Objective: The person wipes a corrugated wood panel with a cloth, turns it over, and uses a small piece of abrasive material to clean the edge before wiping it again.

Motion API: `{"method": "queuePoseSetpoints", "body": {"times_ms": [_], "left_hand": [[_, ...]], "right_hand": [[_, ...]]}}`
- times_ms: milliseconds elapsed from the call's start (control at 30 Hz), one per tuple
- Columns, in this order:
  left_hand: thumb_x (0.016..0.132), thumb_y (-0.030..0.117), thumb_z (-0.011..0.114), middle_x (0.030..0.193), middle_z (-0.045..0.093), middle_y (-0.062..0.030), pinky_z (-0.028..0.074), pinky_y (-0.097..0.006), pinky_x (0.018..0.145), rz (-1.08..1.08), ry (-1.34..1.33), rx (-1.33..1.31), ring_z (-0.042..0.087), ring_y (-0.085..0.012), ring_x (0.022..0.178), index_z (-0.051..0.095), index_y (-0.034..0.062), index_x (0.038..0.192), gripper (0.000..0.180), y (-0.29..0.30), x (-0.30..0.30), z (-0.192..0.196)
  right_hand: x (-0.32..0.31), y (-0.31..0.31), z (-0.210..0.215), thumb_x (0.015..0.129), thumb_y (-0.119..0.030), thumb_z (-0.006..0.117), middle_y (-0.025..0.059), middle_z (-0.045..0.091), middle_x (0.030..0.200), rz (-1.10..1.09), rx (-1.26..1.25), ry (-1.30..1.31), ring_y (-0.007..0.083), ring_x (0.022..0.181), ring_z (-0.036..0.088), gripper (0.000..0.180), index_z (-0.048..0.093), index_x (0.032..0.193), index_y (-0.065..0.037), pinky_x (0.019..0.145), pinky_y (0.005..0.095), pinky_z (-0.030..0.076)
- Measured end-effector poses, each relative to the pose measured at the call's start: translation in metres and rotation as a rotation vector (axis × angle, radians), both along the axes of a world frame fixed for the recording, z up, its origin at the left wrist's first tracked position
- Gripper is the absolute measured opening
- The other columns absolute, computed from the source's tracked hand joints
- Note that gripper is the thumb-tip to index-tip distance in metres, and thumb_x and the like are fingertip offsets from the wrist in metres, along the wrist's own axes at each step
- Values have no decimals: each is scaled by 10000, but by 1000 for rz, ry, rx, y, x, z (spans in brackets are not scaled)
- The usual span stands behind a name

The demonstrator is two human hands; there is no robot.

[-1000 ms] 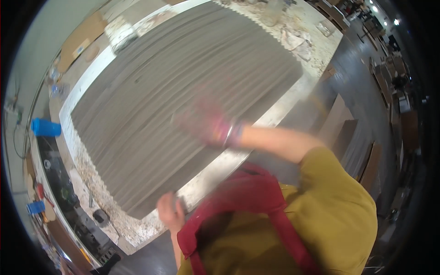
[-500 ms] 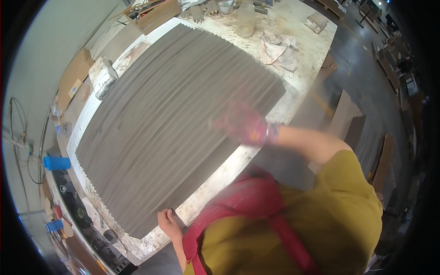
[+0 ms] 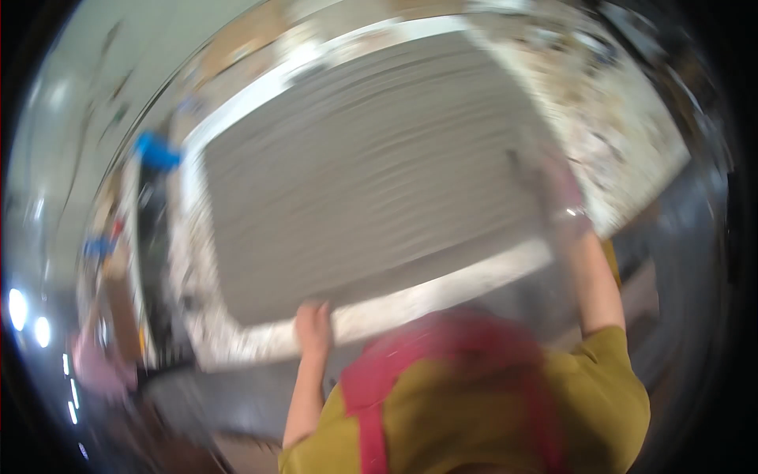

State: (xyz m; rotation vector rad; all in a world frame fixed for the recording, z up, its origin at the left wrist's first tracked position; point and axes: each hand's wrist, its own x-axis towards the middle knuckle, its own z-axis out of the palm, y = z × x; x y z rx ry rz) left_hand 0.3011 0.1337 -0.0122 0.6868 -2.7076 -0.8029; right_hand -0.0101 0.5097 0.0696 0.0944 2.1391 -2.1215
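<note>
A large grey panel (image 3: 379, 170) with wavy ridges lies flat on a white, stained worktable (image 3: 442, 292). My bare left hand (image 3: 314, 328) is at the panel's near edge, left of the middle, with its fingers curled closed; whether they grip the edge cannot be seen. Over the panel's right end is my right hand (image 3: 562, 189), in a pinkish glove and smeared by motion. A small dark streak shows beside its fingers, too blurred to name.
A blue cup-like container (image 3: 158, 152) stands past the table's left side. Brown cardboard (image 3: 241, 39) lies beyond the far edge. Blurred crumpled pale material (image 3: 592, 146) is on the table at right. Something pink (image 3: 103, 367) shows at the far lower left.
The whole view has turned, so the panel lies more level across it. My right hand has gone from over the panel's near right part to its right end. My left hand stays by the near edge.
</note>
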Motion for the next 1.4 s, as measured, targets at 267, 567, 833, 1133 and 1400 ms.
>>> {"method": "queuePoseSetpoints", "body": {"times_ms": [267, 567, 833, 1133, 1400], "left_hand": [[844, 143, 598, 851, 581, -127, 439, -406, 735, -118, 134, 48, 549, -329, 839, 610, 26, 856, 118, -11, 23, 19], [782, -2, 622, 929, 633, -130, 478, -365, 785, 329, 293, -141, 603, -306, 894, 604, 21, 987, 207, -177, 159, 26], [612, -31, 771, 1136, 579, -162, 417, -394, 911, 261, 119, -319, 514, -339, 1084, 474, 5, 1258, 711, -359, 156, 68], [609, 19, 778, 1256, 525, -132, 400, -413, 967, 123, -58, -142, 462, -353, 1164, 467, 67, 1283, 743, -409, 149, 40], [595, 45, 796, 1263, 517, -145, 384, -415, 996, 106, -123, -216, 462, -346, 1185, 471, 58, 1277, 755, -405, 149, 37]], "right_hand": [[44, -195, 1, 883, -402, 549, -13, 583, 1022, 688, 65, 97, 63, 773, 486, 525, 534, 1276, -54, 653, 203, 391], [106, -422, 9, 871, -399, 595, 25, 596, 1050, 1092, 155, 216, 111, 875, 519, 534, 533, 1246, -24, 751, 267, 425], [158, -667, -10, 870, -438, 584, 104, 642, 969, 1277, 301, 474, 236, 872, 609, 455, 589, 1136, -69, 801, 368, 469], [207, -817, -73, 840, -235, 573, 130, 616, 1047, 1238, 876, 1113, 330, 934, 622, 355, 554, 1187, -160, 834, 423, 480], [151, -749, -43, 871, -263, 559, 147, 576, 1130, 1089, 436, 1045, 330, 1015, 588, 365, 548, 1208, -121, 873, 407, 473]]}}
